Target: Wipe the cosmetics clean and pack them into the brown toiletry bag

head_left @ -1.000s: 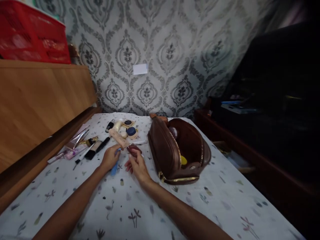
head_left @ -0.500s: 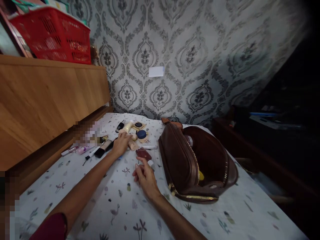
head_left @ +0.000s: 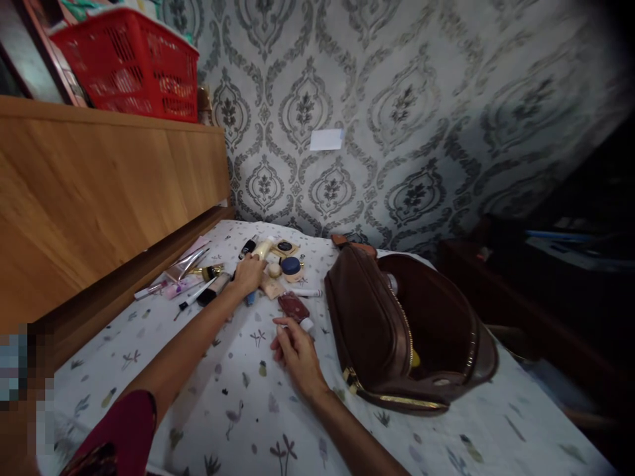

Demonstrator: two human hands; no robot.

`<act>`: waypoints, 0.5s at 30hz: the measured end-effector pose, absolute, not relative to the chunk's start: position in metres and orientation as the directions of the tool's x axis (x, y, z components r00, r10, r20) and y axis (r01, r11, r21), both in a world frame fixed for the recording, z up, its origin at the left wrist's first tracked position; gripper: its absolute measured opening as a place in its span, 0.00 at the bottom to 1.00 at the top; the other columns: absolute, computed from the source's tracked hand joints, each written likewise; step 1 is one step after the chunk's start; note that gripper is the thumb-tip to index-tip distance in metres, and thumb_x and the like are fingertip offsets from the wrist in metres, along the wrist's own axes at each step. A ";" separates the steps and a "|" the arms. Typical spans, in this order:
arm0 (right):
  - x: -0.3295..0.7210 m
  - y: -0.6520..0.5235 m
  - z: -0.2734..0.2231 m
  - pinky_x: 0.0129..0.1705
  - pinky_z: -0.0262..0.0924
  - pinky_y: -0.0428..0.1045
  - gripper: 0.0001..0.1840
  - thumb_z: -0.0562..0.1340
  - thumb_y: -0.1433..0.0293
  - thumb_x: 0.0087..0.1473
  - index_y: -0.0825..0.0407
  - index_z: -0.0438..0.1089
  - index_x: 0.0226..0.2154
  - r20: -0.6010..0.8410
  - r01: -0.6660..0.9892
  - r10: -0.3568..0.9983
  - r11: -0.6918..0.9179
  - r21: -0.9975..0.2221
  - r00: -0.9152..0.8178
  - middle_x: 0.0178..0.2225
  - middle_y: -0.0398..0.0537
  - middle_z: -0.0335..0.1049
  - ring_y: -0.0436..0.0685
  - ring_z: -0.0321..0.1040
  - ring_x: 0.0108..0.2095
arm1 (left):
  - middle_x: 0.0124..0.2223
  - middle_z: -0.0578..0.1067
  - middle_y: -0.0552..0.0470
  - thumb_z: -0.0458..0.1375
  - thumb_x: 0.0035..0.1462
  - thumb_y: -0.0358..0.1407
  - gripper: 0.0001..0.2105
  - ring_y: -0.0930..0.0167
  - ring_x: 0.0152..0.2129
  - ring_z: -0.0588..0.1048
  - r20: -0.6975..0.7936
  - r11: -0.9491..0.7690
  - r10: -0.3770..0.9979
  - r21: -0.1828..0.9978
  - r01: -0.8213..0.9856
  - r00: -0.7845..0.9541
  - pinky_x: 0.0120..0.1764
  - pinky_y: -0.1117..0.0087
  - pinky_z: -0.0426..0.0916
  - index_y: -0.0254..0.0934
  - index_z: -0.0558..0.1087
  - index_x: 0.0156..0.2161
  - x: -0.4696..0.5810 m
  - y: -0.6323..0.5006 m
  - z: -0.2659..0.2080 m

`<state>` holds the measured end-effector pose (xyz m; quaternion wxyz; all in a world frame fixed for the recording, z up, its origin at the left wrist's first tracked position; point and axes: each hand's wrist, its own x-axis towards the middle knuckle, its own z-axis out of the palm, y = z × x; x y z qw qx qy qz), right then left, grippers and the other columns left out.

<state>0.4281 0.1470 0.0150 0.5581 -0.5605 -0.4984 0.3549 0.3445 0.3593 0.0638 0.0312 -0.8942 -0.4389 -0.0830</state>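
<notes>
My left hand reaches into a cluster of cosmetics, its fingers closed over the near end of a pale yellow tube. Just right of it are a small round cream-coloured item and a jar with a dark blue lid. A blue item shows below the wrist. My right hand hovers low over the sheet, fingers loosely bent and apart, holding nothing visible. Close beyond its fingertips lies a dark red pouch-like item. To the right, a brown makeup bag stands unzipped.
Brushes, a pink tube and a black-capped bottle lie left of my forearm. A compact sits near the wall. A wooden panel bounds the left, with a red basket above it.
My left hand has moved slightly farther forward onto the pale yellow tube. My right hand stays nearly in place. The whole view has shifted a little to the left.
</notes>
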 end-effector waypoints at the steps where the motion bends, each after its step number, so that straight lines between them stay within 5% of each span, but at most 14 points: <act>1: 0.428 0.147 0.015 0.22 0.58 0.45 0.23 0.54 0.52 0.59 0.54 0.68 0.44 0.157 0.165 0.955 0.117 -0.979 0.253 0.23 0.41 0.67 0.50 0.64 0.20 | 0.49 0.72 0.40 0.49 0.62 0.29 0.14 0.56 0.50 0.66 0.177 -0.611 0.780 0.012 0.791 0.600 0.46 0.57 0.69 0.39 0.75 0.47 0.348 0.364 0.067; 8: 0.427 0.144 0.018 0.21 0.56 0.44 0.23 0.52 0.53 0.60 0.54 0.68 0.44 0.125 0.150 0.961 0.089 -0.985 0.246 0.24 0.42 0.66 0.49 0.62 0.20 | 0.57 0.70 0.42 0.50 0.59 0.27 0.23 0.59 0.54 0.67 0.184 -0.674 0.722 -0.032 0.738 0.667 0.50 0.60 0.67 0.41 0.65 0.59 0.393 0.406 0.086; 15: 0.428 0.141 0.018 0.24 0.58 0.45 0.21 0.52 0.54 0.62 0.52 0.70 0.44 0.093 0.149 0.960 0.055 -0.987 0.265 0.24 0.42 0.65 0.50 0.62 0.22 | 0.66 0.62 0.46 0.63 0.46 0.25 0.39 0.59 0.62 0.60 -0.026 -0.821 0.566 -0.107 0.560 0.824 0.56 0.60 0.64 0.45 0.59 0.63 0.448 0.451 0.088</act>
